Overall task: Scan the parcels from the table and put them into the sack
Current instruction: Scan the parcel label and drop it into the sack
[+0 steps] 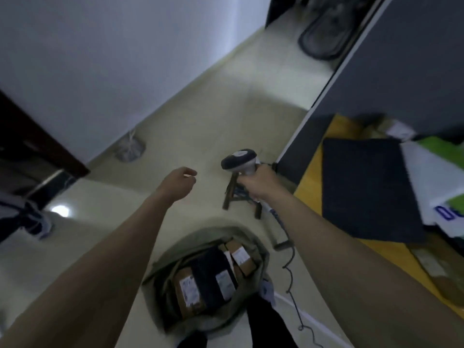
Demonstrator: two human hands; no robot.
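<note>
Right hand [256, 183] grips the scanner [241, 160] ready beside the table [316, 172]; left hand [180, 180], loosely curled and empty, hovers beyond the sack [261, 249], free to fetch a parcel.

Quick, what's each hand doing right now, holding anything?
Left hand: empty, fingers loosely curled, held above the floor.
Right hand: grips the barcode scanner by its handle.

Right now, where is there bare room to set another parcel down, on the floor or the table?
Bare floor lies open between the white wall and the stool, beyond the left hand. The table shows only a yellow strip along its near edge; the black mat and parcels crowd the rest. The sack is nearly full.
</note>
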